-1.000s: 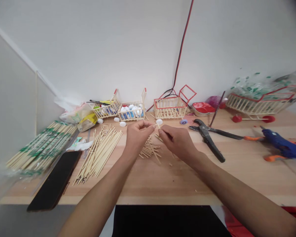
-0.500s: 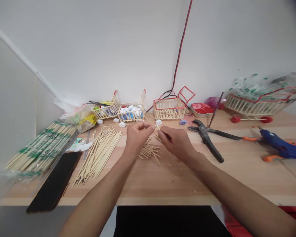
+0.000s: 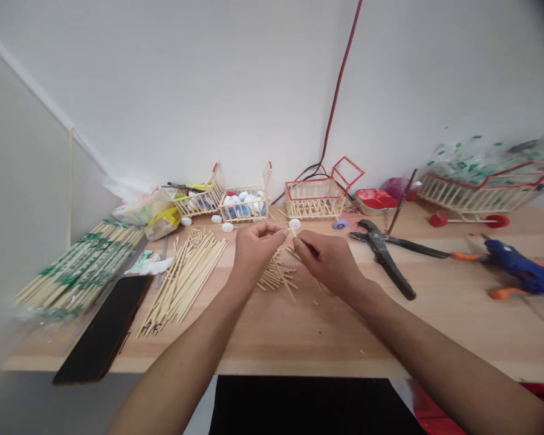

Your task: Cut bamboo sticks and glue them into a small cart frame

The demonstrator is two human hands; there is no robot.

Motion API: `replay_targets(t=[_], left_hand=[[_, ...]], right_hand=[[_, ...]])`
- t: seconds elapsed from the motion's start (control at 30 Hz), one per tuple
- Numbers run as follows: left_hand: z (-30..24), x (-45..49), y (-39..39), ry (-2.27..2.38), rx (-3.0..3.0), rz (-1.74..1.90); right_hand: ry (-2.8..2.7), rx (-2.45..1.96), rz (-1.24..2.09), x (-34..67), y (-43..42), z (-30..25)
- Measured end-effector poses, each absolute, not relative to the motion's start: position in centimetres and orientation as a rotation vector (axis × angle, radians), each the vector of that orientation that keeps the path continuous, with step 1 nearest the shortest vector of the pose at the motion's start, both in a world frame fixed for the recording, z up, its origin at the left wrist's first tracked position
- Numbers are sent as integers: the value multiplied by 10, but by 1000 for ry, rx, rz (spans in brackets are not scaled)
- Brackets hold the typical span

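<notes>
Over the middle of the table, my left hand (image 3: 259, 244) is closed in a pinch of thumb and forefinger. Whatever lies between those fingertips is too small to make out. Just to its right, my right hand (image 3: 329, 257) is closed on a thin bamboo stick (image 3: 294, 232), whose tip points up towards the left fingertips. Below and between the hands lies a pile of short cut sticks (image 3: 274, 275). Behind them stands a small stick-built cart (image 3: 315, 207) with a red-painted rim and handle; its white wheel (image 3: 294, 223) shows just above the fingertips.
Long loose sticks (image 3: 185, 281), a black phone (image 3: 104, 329) and packaged sticks (image 3: 79, 266) lie left. Two little carts, one holding white and blue pieces (image 3: 245, 205), stand behind. Rightward are pliers (image 3: 385, 260), a red paint dish (image 3: 375, 200), a blue glue gun (image 3: 519, 266) and a larger cart (image 3: 476, 193).
The whole view has shifted slightly, so the things on the table appear a little further right. Both hands keep nearly the same pose, fingertips close together.
</notes>
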State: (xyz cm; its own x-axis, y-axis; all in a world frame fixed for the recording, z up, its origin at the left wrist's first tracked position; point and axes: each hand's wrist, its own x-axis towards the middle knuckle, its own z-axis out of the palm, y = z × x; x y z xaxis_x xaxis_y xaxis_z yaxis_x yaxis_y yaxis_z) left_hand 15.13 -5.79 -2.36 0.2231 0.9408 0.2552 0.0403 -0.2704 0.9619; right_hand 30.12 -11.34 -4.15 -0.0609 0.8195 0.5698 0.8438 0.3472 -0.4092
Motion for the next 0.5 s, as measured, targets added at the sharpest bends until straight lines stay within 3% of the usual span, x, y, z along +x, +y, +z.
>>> replay_targets(t=[0.5], left_hand=[[-20,150,-60,959,1541,1193]], right_hand=[[-1852,-1455,-31,301,-114,-41]])
